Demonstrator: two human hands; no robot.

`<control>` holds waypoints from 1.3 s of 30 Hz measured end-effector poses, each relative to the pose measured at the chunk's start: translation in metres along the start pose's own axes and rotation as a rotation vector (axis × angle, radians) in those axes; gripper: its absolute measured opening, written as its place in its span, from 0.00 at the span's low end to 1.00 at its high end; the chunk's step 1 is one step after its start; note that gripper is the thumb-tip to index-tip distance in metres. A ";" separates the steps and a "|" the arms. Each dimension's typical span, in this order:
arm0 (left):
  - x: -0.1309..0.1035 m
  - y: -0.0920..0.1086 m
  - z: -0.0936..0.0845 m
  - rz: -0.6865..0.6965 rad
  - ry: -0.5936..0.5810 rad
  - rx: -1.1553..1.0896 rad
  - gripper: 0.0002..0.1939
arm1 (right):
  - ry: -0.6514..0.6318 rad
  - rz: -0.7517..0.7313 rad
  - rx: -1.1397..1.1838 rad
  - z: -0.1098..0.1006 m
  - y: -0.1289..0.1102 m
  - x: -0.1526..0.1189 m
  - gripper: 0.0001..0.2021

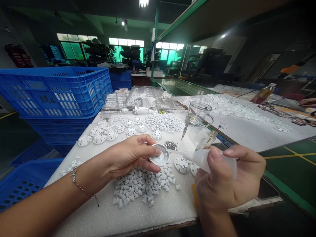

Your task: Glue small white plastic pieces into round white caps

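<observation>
Between its thumb and fingers, my left hand (138, 153) holds a round white disc (159, 159), tilted with its hollow side showing. My right hand (227, 177) is wrapped round a translucent squeeze bottle (204, 159), whose narrow nozzle points left toward the disc without visibly touching it. Below the disc lies a heap of small white angular parts (138, 186). A pile of tiny metal pieces (171, 145) sits just behind it. One assembled white disc (182, 164) lies right of the held one, and several more (112, 135) are spread at the left.
Stacked blue crates (84, 95) stand at the left. A glass mug (199, 115), clear plastic trays (148, 93) and a pile of small white round parts (164, 122) are farther back. Beyond, a bottle of reddish liquid (264, 93) stands near another person's hand (308, 102).
</observation>
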State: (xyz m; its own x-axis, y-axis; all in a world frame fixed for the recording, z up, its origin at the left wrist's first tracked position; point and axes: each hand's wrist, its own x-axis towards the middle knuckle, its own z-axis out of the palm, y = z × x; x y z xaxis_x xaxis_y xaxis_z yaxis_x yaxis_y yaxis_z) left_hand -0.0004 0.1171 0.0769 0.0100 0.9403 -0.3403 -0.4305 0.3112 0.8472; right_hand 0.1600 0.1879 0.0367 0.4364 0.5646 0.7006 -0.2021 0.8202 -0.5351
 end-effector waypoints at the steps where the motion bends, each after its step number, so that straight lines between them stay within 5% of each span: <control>1: 0.001 0.000 0.000 -0.005 0.004 0.000 0.08 | -0.007 -0.010 0.002 0.000 0.000 0.000 0.09; 14: 0.000 0.001 0.000 -0.024 0.022 -0.014 0.08 | -0.049 -0.029 -0.017 -0.002 0.001 0.000 0.08; 29: -0.001 -0.002 0.000 -0.015 -0.028 0.001 0.08 | 0.022 -0.032 -0.050 0.000 -0.003 0.001 0.09; 35: 0.001 0.009 -0.007 0.013 0.056 -0.014 0.08 | 0.131 0.008 -0.097 -0.001 -0.004 0.014 0.08; 39: 0.001 0.009 -0.009 0.004 0.022 -0.015 0.08 | 0.084 0.049 -0.091 0.000 -0.008 0.014 0.08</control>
State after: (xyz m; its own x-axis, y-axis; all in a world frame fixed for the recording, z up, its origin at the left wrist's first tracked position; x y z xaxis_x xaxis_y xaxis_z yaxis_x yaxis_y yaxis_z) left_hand -0.0127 0.1198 0.0804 -0.0116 0.9383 -0.3457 -0.4440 0.3049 0.8426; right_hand 0.1682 0.1896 0.0505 0.5007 0.5909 0.6326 -0.1460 0.7780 -0.6111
